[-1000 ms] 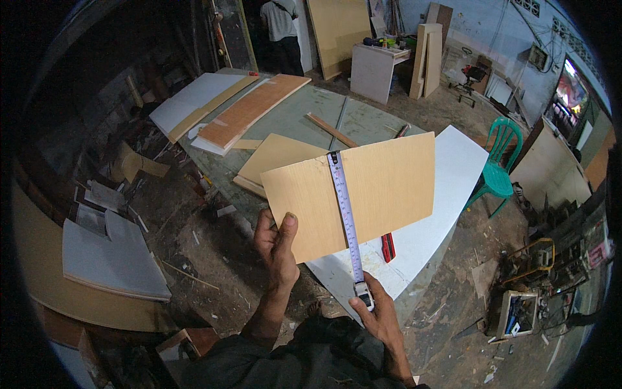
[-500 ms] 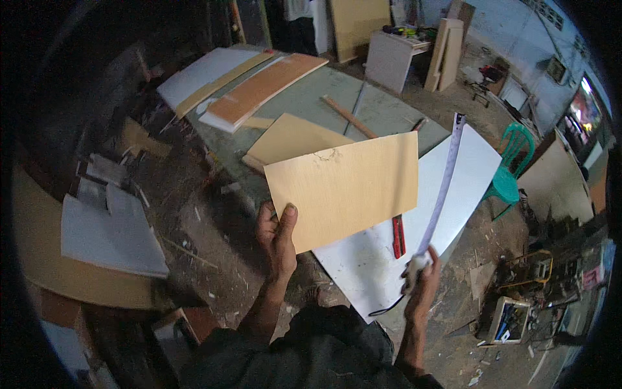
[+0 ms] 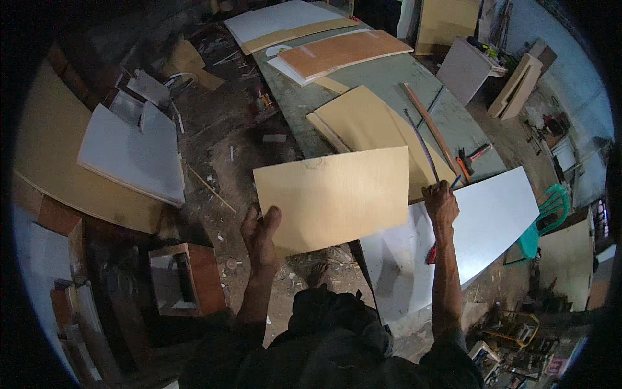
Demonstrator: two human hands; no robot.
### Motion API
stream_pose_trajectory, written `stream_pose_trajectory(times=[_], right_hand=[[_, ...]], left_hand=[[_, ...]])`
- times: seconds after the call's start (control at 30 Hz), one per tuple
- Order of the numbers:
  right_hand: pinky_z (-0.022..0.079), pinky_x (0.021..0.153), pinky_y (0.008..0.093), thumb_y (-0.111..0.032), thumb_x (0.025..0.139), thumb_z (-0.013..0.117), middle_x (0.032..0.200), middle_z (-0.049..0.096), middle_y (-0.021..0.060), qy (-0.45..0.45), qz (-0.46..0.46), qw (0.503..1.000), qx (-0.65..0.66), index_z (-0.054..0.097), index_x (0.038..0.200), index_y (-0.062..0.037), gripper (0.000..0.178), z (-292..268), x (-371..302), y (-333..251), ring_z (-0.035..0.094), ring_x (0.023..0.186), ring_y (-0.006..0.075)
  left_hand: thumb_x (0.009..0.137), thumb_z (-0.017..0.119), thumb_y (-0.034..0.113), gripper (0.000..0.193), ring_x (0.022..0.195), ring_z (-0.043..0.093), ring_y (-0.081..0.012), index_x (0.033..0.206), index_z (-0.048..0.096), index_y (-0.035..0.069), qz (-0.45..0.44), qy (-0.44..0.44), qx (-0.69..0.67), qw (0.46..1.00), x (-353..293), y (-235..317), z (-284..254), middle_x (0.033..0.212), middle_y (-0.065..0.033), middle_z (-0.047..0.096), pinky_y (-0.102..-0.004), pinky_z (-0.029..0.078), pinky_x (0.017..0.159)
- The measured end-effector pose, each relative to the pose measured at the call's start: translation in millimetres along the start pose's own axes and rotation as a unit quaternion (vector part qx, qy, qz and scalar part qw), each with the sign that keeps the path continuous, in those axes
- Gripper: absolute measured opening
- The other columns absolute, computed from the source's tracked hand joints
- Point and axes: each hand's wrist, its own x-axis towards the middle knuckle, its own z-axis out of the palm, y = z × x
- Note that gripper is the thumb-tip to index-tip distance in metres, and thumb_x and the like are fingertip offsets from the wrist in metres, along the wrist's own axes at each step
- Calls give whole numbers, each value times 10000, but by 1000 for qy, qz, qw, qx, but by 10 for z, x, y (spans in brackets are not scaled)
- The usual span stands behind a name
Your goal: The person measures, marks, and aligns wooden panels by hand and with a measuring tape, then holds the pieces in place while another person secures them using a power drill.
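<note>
My left hand [image 3: 262,236] grips the lower left corner of a tan plywood panel [image 3: 334,198], thumb on its face, holding it tilted in the air. My right hand [image 3: 442,206] is closed beside the panel's right edge, over the far side of a white board [image 3: 495,211]. It holds a tape measure, whose case is mostly hidden by my fingers; the drawn-out blade [image 3: 422,144] reaches away up and left. A small blue tip [image 3: 456,181] shows by my fingers, too small to name. A red tool [image 3: 431,255] lies on the white board, partly behind my right forearm.
A green-grey table [image 3: 382,78] bears another tan panel [image 3: 369,117], a wooden stick [image 3: 431,129], an orange-handled tool [image 3: 464,166] and a brown board [image 3: 343,52]. White boards [image 3: 133,152] are stacked at left, near an open box [image 3: 188,279]. A green chair [image 3: 547,214] stands at right.
My right hand has moved farther away with the tape measure, from the white board's near part to its far edge. The panel has shifted slightly left. The view has turned.
</note>
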Motion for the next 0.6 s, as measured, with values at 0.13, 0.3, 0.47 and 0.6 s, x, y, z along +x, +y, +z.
stream_pose_trajectory(times=[0.13, 0.3, 0.47, 0.6], right_hand=[[543, 752, 538, -463, 829, 722, 1035, 669, 195, -16, -5, 1000, 1, 571, 1145, -85, 515, 233, 411, -110, 662, 907, 432], [550, 777, 496, -367, 898, 671, 1027, 680, 206, 78, -116, 989, 42, 579, 1194, -79, 423, 526, 624, 163, 656, 965, 407], [538, 778, 408, -336, 956, 630, 1055, 693, 148, 136, -72, 936, 318, 602, 1188, 7, 415, -102, -715, 218, 658, 923, 310], [527, 755, 342, -314, 943, 645, 1064, 671, 123, -78, 275, 702, 653, 606, 1174, 10, 400, -665, -1984, -15, 652, 923, 207]], left_hand=[[878, 714, 291, 515, 1023, 618, -224, 1293, 562, 26, -101, 9, -19, 995, -163, -49, -25, 1087, -87, 633, -399, 484, 894], [897, 692, 316, 562, 1087, 594, -242, 1342, 521, 19, -179, 12, -48, 983, -409, -236, 304, 1164, -99, 610, -408, 471, 940], [957, 612, 290, 538, 1152, 567, -255, 1384, 456, 2, -252, -73, -65, 963, -622, -300, 649, 1219, -122, 574, -383, 470, 965], [1019, 485, 151, 431, 1222, 529, -249, 1401, 390, -26, -299, -96, -204, 927, -1106, -577, 778, 1232, -170, 552, -396, 452, 1019]])
